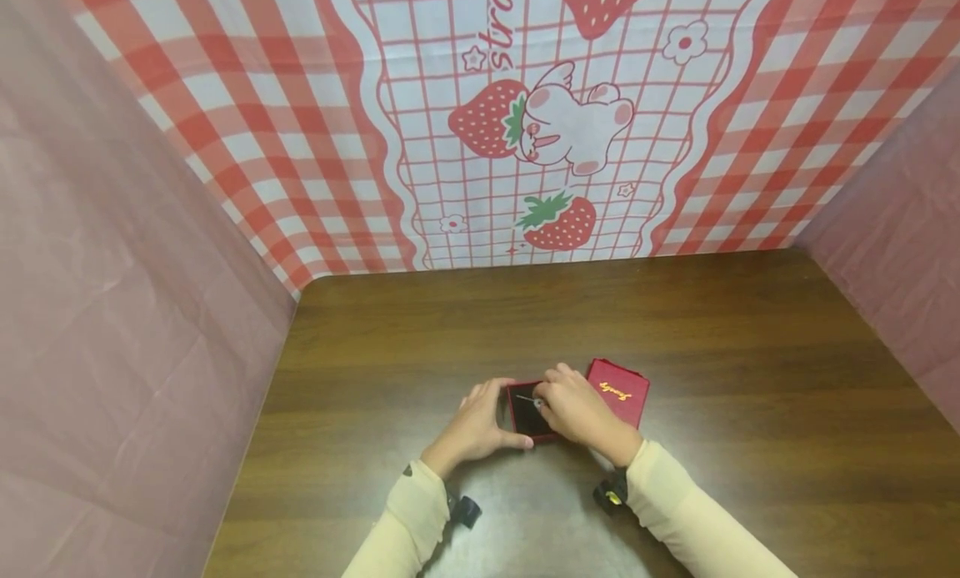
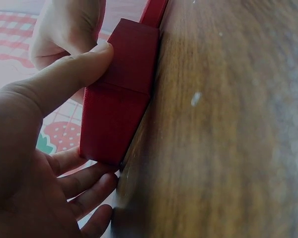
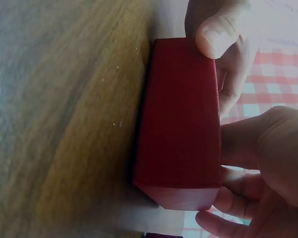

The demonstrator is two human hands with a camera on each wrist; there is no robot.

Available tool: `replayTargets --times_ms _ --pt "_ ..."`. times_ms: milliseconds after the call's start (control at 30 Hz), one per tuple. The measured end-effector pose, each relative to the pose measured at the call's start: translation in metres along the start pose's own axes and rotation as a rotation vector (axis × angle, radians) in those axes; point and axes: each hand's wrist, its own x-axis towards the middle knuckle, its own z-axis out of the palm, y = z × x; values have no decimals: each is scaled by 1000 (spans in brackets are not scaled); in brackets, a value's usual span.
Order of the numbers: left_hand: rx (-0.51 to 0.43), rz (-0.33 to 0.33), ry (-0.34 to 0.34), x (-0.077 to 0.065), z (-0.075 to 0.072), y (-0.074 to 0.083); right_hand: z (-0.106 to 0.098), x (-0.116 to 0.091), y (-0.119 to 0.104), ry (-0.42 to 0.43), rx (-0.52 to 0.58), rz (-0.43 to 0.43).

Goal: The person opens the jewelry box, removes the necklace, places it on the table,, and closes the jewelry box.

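Note:
In the head view an open red jewelry box with a dark inside sits on the table. My left hand grips its left end, thumb on the near wall and fingers around the far side; the left wrist view shows the thumb on the box. Over the box's right part is my right hand, with curled fingers reaching inside. At its thumb a thin silver piece of jewelry with a small round shiny part shows, apparently pinched. The fingertips are hidden in the right wrist view, behind the box wall.
The red box lid with gold lettering lies on the table just right of the box, partly behind my right hand. The brown wooden table ends at a checked strawberry cloth at the back. Pink cloth hangs at both sides.

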Motion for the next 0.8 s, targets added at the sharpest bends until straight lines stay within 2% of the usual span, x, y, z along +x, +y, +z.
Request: replayTargets --times_ms 333,800 --pt "-9 -2 -3 1 0 -2 3 -1 -1 55 -7 -14" --pt "-7 4 4 2 1 -2 4 -3 -2 64 -1 3"
